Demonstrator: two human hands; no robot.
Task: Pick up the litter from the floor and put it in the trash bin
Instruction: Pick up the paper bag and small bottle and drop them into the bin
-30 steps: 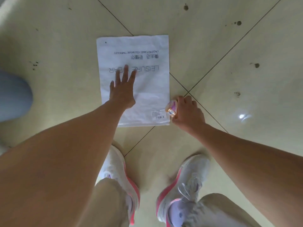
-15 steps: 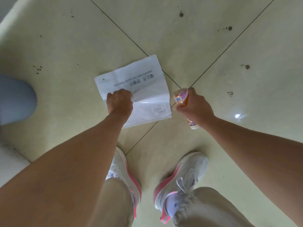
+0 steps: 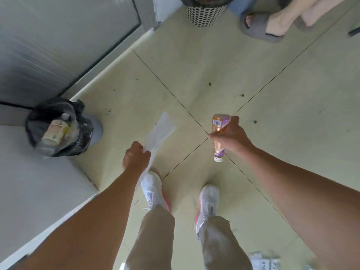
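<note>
the left hand (image 3: pixel 136 157) was curled tight round one end of the white plastic bag (image 3: pixel 160 131), which trailed toward one o'clock. the right hand (image 3: pixel 230 136) was wrapped round the bottle (image 3: pixel 219 125), its cap pointing to six o'clock. the black-lined trash bin (image 3: pixel 83 131), already part full, stood at ten o'clock of the left hand, by the wall. the carry would likely go best by turning toward it and releasing each item only once it was over the opening, since the light bag could drift. more paper (image 3: pixel 265 260) lay at five o'clock.

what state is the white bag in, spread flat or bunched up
Bunched up: the left hand grips the white bag, which shows as a narrow crumpled strip, not a flat sheet.
</note>
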